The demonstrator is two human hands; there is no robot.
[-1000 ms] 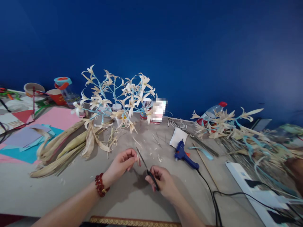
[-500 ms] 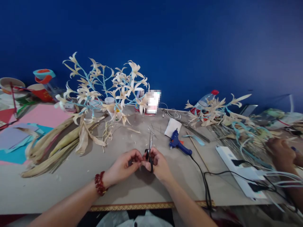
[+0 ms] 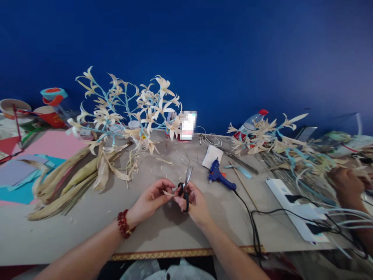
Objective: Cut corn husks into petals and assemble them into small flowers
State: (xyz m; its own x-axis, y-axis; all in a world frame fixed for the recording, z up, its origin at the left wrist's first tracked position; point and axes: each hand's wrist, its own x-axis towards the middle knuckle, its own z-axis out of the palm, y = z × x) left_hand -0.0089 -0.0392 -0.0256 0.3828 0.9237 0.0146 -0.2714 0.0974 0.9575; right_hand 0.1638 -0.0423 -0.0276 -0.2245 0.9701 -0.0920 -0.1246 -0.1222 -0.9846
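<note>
My left hand [image 3: 152,197], with a red bead bracelet at the wrist, pinches a small pale strip of dried husk [image 3: 168,193]. My right hand [image 3: 197,206] is closed around black-handled scissors [image 3: 188,179], whose blades point up and away from me. Its fingertips meet those of my left hand at the strip. Beyond my hands, husk scraps [image 3: 164,161] lie scattered on the table [image 3: 140,229]. Bunched dried husks [image 3: 78,175] lie to the left, in front of blue-stemmed husk flowers [image 3: 148,112].
A blue glue gun [image 3: 220,175] lies right of my hands, its cord trailing to the table edge. Farther right are a white power strip [image 3: 282,198] with plugs and another person's hand [image 3: 346,184]. Coloured paper [image 3: 61,144] lies left. A bottle [image 3: 253,122] leans near the blue wall.
My hands have shifted slightly, and the pale strip between them now shows more clearly. The scissors have tilted a little to the right. The other person's hand at the far right has moved slightly.
</note>
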